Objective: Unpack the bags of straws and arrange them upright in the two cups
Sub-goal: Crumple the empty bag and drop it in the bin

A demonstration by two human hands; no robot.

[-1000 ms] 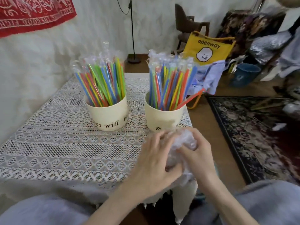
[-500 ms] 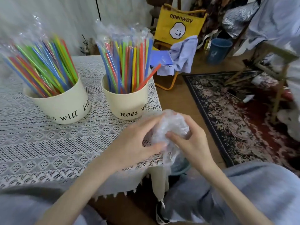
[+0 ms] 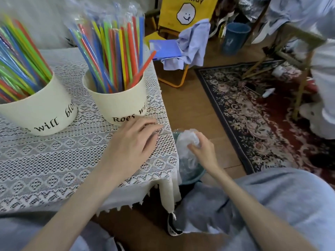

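Two cream cups with black lettering stand on the lace tablecloth: the left cup and the right cup. Both are packed with upright coloured straws in clear wrappers; one red straw leans out to the right. My left hand rests flat on the cloth just in front of the right cup, fingers spread, holding nothing. My right hand is off the table's right edge, pinching a crumpled clear plastic bag above a greenish bin on the floor.
The table's edge drops off just right of my left hand. On the floor lie a patterned rug, a yellow folding chair with blue cloth, a blue bucket and wooden furniture legs at the right.
My left hand let go of the crumpled bag and settled on the tablecloth. My right hand carried the bag right and down, off the table. The view swung down and to the right.
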